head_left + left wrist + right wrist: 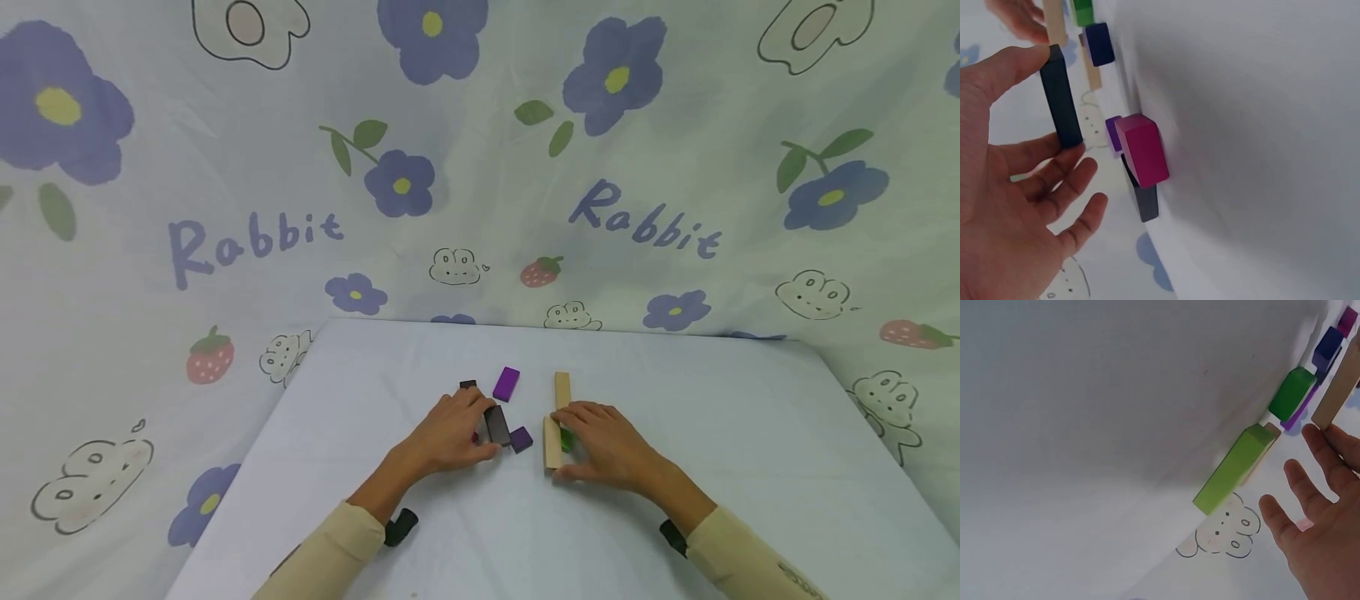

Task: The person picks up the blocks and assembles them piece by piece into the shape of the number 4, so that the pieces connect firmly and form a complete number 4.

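My left hand (pixel 448 432) pinches a black block (pixel 497 426) by its two ends, thumb against fingers; the left wrist view shows this block (pixel 1061 97) raised off the table. A natural wood block (pixel 552 442) is held the same way, lengthwise between the thumb and fingers of my right hand (pixel 609 447). Below the left hand lie a magenta block (pixel 1144 153) and a second black block (pixel 1145 199), both mostly hidden in the head view. Beside the right hand, a green block (pixel 1291 394) and a light green one (pixel 1232 472) rest on the table.
Between the hands sits a dark purple block (pixel 521 439). Farther back are a bright purple block (pixel 506 384) and another wood block (pixel 562 388). The white table (pixel 735 417) ends at a printed cloth backdrop (pixel 480 192).
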Tool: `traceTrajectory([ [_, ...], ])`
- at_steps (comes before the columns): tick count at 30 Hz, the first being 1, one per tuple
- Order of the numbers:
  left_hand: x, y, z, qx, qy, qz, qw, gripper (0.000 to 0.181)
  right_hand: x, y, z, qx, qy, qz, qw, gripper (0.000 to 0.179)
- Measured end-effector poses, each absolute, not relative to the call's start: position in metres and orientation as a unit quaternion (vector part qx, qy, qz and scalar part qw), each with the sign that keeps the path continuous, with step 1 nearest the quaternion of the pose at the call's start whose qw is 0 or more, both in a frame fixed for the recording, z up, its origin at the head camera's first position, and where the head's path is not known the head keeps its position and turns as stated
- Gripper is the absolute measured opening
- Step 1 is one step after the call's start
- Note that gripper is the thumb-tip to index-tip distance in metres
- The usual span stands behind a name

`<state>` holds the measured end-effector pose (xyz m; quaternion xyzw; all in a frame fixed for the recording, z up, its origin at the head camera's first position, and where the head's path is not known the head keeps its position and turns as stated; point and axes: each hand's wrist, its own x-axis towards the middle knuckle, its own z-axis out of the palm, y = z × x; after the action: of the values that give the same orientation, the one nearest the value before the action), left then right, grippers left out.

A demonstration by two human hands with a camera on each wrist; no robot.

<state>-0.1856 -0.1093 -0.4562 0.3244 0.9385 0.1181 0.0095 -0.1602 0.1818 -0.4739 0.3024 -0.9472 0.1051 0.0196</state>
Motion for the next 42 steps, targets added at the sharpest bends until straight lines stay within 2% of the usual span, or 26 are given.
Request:
traceTrajectory([
  [15, -0.199, -0.083, -0.453, 0.338, 0.933, 0.12, 0.037, 0.066, -0.142, 0.183, -0.475, 0.32, -0.941, 0.111, 0.015, 0.084],
  [27, -0.207, -0.067, -0.457, 0.361, 0.923, 0.131, 0.04, 0.064, -0.131, 0.182, -0.476, 0.331, -0.938, 0.102, 0.022, 0.084],
  [42, -0.214, -0.057, -0.465, 0.369, 0.911, 0.163, 0.085, 0.064, -0.119, 0.184, -0.481, 0.348, -0.932, 0.095, 0.04, 0.084],
])
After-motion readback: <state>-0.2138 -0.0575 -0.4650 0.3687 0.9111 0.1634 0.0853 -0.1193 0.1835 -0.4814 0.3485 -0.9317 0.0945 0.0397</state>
